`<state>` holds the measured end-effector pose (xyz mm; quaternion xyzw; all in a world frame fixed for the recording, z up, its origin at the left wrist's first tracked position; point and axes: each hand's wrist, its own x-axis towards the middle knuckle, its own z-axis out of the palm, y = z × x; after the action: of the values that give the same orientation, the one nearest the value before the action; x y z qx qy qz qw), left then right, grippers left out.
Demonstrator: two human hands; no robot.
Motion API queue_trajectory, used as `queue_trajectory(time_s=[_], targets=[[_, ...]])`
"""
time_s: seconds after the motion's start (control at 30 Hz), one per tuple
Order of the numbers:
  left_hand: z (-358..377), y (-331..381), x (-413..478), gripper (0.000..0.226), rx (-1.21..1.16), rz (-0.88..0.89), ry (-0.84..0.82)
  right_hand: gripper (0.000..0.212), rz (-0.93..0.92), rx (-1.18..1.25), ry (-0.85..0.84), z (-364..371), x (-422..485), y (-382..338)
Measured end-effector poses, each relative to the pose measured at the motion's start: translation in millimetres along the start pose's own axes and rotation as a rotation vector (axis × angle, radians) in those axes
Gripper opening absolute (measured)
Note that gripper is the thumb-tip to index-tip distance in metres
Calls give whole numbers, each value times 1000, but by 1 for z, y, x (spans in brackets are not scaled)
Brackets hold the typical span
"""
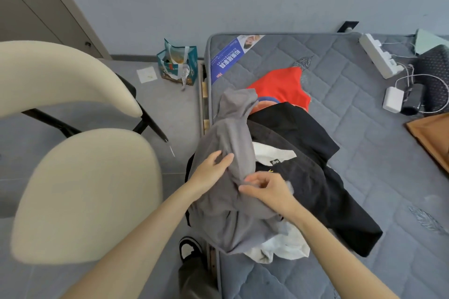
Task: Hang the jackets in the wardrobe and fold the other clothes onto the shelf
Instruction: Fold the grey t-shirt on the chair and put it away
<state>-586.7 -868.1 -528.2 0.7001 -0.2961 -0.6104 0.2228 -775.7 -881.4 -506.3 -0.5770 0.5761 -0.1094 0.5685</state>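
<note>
Bare forearms reach down to the left hand [211,170], which lies on the grey sweatshirt [230,133] with its fingers nearly straight. The right hand [266,189] has its fingers curled and pinches a fold of the same fabric. The sweatshirt tops a heap at the near edge of the mattress [364,143], draped over a black jacket [306,177], a white garment [286,247] and an orange-red shirt [281,87]. A cream chair [87,192] stands on the floor to the left.
</note>
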Motion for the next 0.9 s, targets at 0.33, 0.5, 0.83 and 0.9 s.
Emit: queue_trajectory(time_s=[0.33,0.5,0.83,0.9], targets=[[0,-49,-4,14,302,87,246,19,236,-39,-46,19,-27,31],[-23,-38,-28,20,149,176,261,42,301,155,-21,20,-7,5],[-106,13,-135,29,-49,356,228,20,66,79,-427,48,-28,-117],[-125,18,-163,30,-99,380,281,18,-36,145,-400,51,-41,-152]])
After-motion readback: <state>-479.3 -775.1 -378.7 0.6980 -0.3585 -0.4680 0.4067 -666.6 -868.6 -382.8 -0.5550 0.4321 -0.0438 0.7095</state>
